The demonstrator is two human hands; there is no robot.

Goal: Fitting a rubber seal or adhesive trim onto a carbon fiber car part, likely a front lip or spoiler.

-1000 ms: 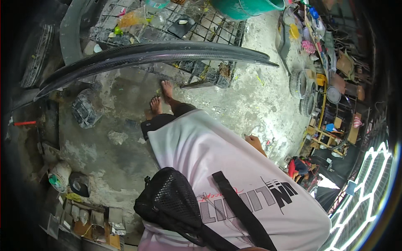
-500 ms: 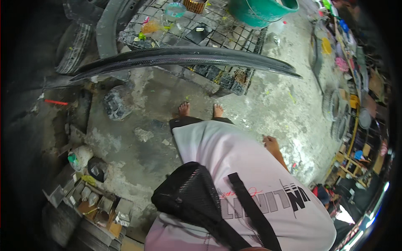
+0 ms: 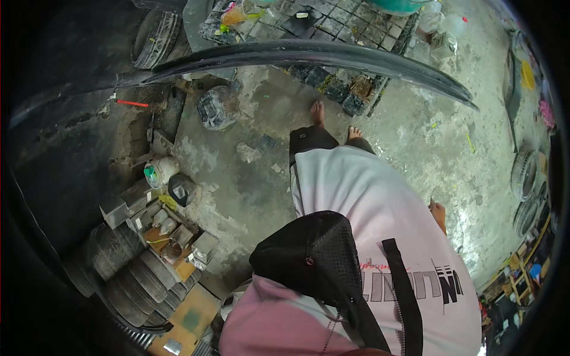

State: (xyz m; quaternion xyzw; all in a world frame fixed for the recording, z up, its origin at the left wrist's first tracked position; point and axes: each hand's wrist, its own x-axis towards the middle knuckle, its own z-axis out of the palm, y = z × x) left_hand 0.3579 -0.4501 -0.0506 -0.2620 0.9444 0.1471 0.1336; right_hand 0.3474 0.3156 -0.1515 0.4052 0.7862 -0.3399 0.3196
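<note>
My right hand [image 3: 437,215] hangs at my right side, low beside my pink and white shirt [image 3: 380,196]. It is small in view; its fingers look loosely apart, with nothing seen in them. My left hand is out of sight. A black bag [image 3: 306,252] hangs across my front on a black strap [image 3: 404,296]. Ahead of my bare feet [image 3: 319,114] a long, curved black strip [image 3: 309,54] spans the near part of a low, tile-patterned surface [image 3: 341,21]. Neither hand touches it.
A bundled grey lump [image 3: 218,108] sits on the worn concrete floor [image 3: 237,178]. Stacked tyres [image 3: 133,276], a box of small parts [image 3: 169,234] and a white tub [image 3: 161,171] stand left. More tyres [image 3: 525,172] line the right side; a green bucket [image 3: 401,5] is at the far edge.
The whole view has shifted, so the strip and floor objects appear farther right and higher. My feet have changed position, the left one now ahead. My right hand still hangs at my side.
</note>
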